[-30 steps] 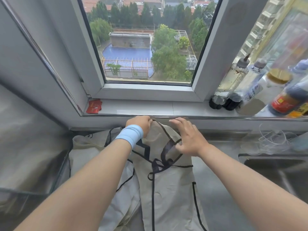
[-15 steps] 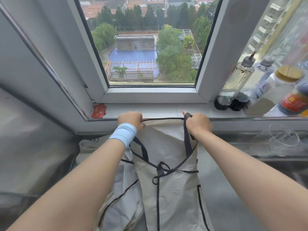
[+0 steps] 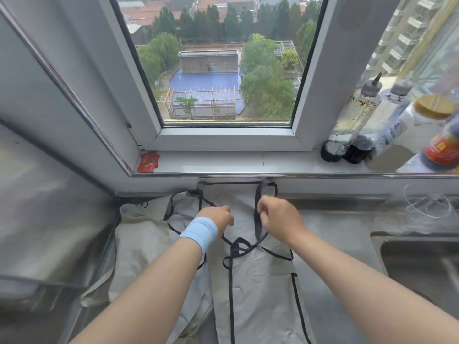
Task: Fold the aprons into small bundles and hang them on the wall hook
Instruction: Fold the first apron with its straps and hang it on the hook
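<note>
A pale grey apron point(image 3: 258, 294) with black trim lies flat on the steel counter, its top edge against the wall under the window sill. My right hand point(image 3: 279, 219) pinches the black neck strap point(image 3: 258, 227) over the apron's upper part. My left hand point(image 3: 217, 217), with a light blue wristband, sits on the bib with its fingers curled over the other run of the strap. A second apron point(image 3: 141, 234) of the same cloth lies partly under the first one, to the left. No wall hook is in view.
Several sauce bottles point(image 3: 357, 120) stand on the sill at right, and a red packet point(image 3: 148, 162) lies at its left end. A sink point(image 3: 422, 259) opens at right. A shiny steel panel point(image 3: 37, 219) borders the left side. Clear plastic point(image 3: 427, 204) lies behind the sink.
Both hands have drawn back from the apron's top edge at the sill toward me. The apron's top now lies against the wall, and my right hand holds the strap lower down.
</note>
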Available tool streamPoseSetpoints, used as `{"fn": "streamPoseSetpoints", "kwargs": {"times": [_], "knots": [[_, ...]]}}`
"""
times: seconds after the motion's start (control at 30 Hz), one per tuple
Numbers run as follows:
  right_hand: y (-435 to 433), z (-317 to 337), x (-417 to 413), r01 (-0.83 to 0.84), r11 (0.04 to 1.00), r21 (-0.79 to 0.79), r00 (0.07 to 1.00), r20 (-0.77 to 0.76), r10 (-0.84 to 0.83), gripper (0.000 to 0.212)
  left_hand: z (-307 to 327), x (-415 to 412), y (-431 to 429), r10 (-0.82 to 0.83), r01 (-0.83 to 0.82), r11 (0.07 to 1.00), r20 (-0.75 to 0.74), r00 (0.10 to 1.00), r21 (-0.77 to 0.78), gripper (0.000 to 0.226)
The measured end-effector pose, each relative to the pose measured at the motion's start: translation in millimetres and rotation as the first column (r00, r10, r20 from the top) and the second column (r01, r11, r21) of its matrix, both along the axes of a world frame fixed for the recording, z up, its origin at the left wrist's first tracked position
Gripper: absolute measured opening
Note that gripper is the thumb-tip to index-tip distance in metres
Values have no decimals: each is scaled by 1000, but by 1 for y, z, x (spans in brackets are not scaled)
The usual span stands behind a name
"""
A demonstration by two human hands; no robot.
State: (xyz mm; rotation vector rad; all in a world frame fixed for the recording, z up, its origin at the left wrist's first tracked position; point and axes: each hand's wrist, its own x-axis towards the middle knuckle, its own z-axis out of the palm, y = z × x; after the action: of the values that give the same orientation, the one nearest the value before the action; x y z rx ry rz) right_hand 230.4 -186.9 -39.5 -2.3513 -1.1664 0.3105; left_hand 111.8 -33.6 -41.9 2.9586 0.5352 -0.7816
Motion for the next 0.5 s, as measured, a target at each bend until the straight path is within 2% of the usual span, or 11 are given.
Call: {"fn": "streamPoseSetpoints", "kwargs": {"times": [0.1, 0.17, 0.27, 0.37, 0.43, 0.5], "knots": [[0, -26, -12, -14, 950, -313, 995, 92, 45, 20, -13, 0, -12, 198, -201, 979, 74, 977, 41, 22], [6, -37, -18, 3, 872, -490, 978, 185, 100, 28, -19, 2, -15, 342, -343, 935, 26, 939, 88, 26], [17, -52, -25, 53, 737, -674, 961, 234, 144, 35, -30, 3, -10, 489, -487, 871, -22, 872, 56, 33], [21, -62, -27, 53, 702, -710, 957, 236, 167, 30, -39, 6, -6, 534, -533, 845, -23, 845, 51, 30], [23, -64, -26, 26, 752, -659, 973, 189, 132, 28, -44, 3, -6, 575, -574, 818, -27, 818, 27, 30], [27, -59, -21, 18, 849, -528, 998, 61, 17, 19, -46, 0, -6, 594, -594, 804, -25, 804, 2, 31]]}}
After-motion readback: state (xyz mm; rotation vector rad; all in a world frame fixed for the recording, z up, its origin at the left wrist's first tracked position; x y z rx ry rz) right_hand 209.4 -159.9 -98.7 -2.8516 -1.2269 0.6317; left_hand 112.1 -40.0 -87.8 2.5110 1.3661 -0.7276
